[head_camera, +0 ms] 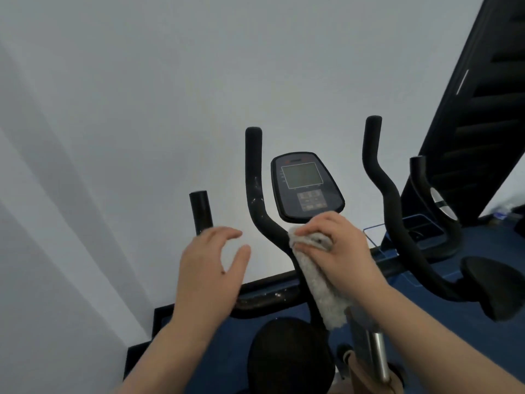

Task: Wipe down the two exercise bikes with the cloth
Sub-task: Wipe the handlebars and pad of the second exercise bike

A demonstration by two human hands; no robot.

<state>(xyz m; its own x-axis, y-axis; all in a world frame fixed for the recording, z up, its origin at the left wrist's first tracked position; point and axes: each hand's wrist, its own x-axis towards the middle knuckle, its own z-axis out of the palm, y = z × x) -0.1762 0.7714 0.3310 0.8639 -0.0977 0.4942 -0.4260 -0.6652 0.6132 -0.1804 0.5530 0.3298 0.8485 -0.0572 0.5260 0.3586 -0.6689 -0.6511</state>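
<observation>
A black exercise bike stands right in front of me, with its console (306, 185) between two upright handlebar horns. My right hand (338, 245) grips a grey-white cloth (321, 282) and presses it on the base of the left horn (255, 191), just below the console. The cloth's tail hangs down over the stem. My left hand (210, 268) hovers with spread fingers above the left handlebar arm (264, 301), holding nothing. Part of a second bike's handlebar (423, 183) and saddle (494, 285) shows at the right.
A white wall fills the view behind the bike. The floor (483, 240) is blue. A dark slatted panel (488, 103) leans at the upper right. The near bike's black saddle (287, 356) is just below my arms, with a chrome post (379, 356) beside it.
</observation>
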